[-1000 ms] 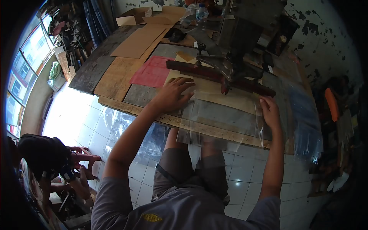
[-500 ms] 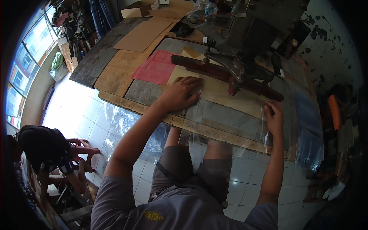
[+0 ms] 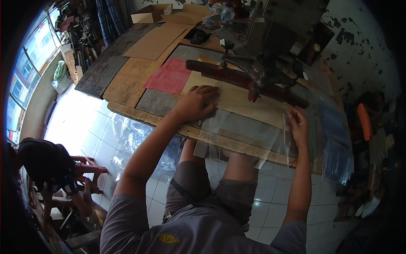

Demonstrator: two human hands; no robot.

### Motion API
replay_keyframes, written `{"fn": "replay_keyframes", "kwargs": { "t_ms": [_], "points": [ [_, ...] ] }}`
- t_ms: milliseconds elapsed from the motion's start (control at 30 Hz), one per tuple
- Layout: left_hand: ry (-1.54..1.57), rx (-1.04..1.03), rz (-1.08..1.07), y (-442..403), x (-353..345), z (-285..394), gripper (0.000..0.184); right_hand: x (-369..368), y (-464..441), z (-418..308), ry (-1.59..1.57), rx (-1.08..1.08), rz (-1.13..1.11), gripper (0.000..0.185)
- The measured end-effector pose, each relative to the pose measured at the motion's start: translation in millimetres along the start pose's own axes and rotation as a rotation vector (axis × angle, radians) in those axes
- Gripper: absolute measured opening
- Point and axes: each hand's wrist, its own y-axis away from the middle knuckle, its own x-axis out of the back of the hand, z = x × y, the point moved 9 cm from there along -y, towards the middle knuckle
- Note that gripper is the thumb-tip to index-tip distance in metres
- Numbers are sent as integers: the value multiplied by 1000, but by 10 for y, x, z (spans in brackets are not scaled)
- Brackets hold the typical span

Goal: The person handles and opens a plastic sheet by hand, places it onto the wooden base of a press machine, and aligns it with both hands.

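Observation:
A clear plastic sheet (image 3: 239, 127) lies across the front of the machine bed and hangs over its front edge. My left hand (image 3: 198, 103) rests flat on the sheet's left side, fingers stretched out and thumb apart. At the right, my right hand (image 3: 298, 127) pinches the sheet's edge between thumb and fingers. Beneath and behind the sheet is a tan strip (image 3: 249, 106). The dark red bar (image 3: 245, 82) of a press-like machine (image 3: 260, 70) runs just above this strip. A red sheet (image 3: 169, 76) lies to the left of my left hand.
Cardboard (image 3: 154, 41) and an open box (image 3: 148, 15) lie at the back left, near a water bottle (image 3: 227, 13). Bluish plastic sheets (image 3: 337, 146) hang off the right edge. Crumpled plastic (image 3: 135, 137) is below the table. Another person (image 3: 46, 165) bends at lower left.
The view has shifted slightly. The plastic's hanging edge by my right hand has swung a little left. Both hands keep nearly the same places on the sheet.

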Motion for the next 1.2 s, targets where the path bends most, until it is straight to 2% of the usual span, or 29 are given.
{"fn": "replay_keyframes", "kwargs": {
  "t_ms": [200,300,400,500,600,700,800,900,1000,1200],
  "points": [
    [-6,0,-22,31,4,10,48,86,72,62,-275,-18,10,24],
    [123,86,-201,61,-13,34,49,89,273,73,-281,-82,-78,28],
    [103,157,34,169,306,191,50,60,674,-197,-349,-129,-76,32],
    [-142,182,178,363,282,249,48,228,930,-296,-336,-28,140,34],
    [23,163,73,415,247,465,40,338,1062,-225,-507,8,285,27],
    [208,146,173,457,275,500,35,320,1157,-227,-508,39,379,25],
    [670,512,42,590,117,332,25,278,1218,-223,-475,39,428,24],
    [743,470,240,638,158,262,22,207,1218,-347,-435,19,381,23],
    [909,590,236,701,79,103,21,138,1206,-400,-383,1,344,22],
    [957,603,253,738,90,73,23,143,1232,-341,-381,-4,332,19]
  ]
}}
